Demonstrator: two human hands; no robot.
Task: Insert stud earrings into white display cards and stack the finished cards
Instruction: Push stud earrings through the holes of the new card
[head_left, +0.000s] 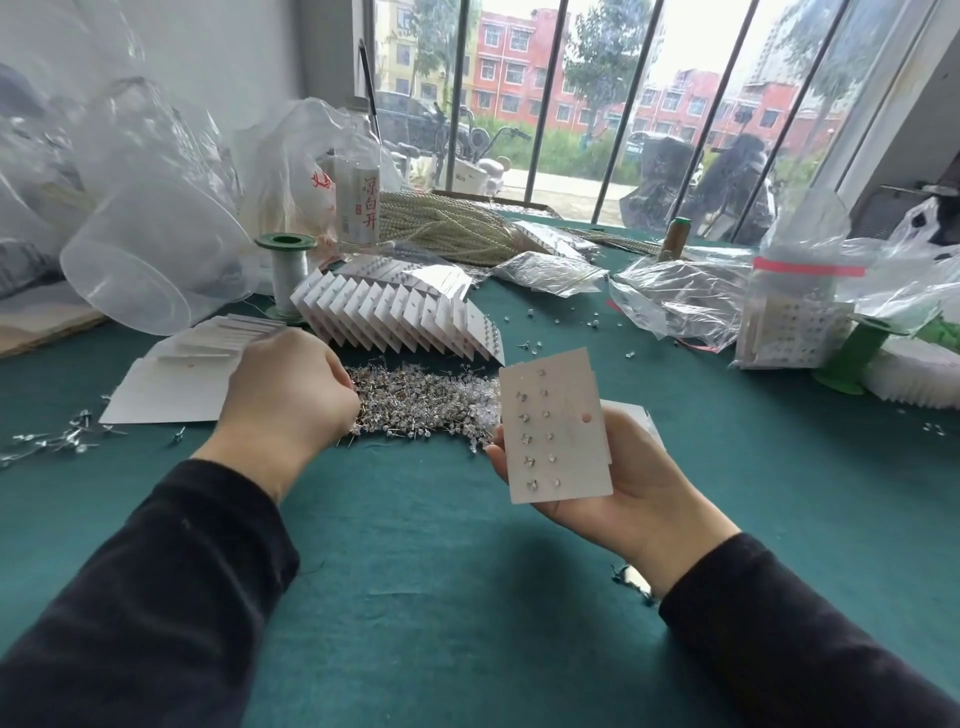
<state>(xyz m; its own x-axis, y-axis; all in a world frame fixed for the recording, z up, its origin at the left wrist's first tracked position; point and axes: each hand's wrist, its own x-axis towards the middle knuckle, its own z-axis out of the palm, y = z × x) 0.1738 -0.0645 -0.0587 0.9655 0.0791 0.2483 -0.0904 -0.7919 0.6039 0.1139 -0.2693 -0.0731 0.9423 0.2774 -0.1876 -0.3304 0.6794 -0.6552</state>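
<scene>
Now, the right hand (618, 488) grips a white display card (556, 431) at centre right. Its thumb is hidden behind the card and its fingers are curled under the lower edge. The card is flat, stiff and rectangular, with two columns of small glinting studs, roughly eleven in all. A second card's edge peeks out behind it.

The left hand (291, 395) is curled knuckles-up at the left end of one loose heap of stud earrings (426, 400), a spiky mass of metal and clear pieces. Its fingertips are buried, so I cannot tell whether they pinch anything.

Just beyond the heap, one fanned row of finished cards (405, 322) stands on edge. Blank cards (176, 384) lie flat at the left. Two green spools flank the scene, one far left (284, 270) and one right (852, 364). One clear plastic tub (150, 260) lies tipped on the teal felt cloth (467, 597).
</scene>
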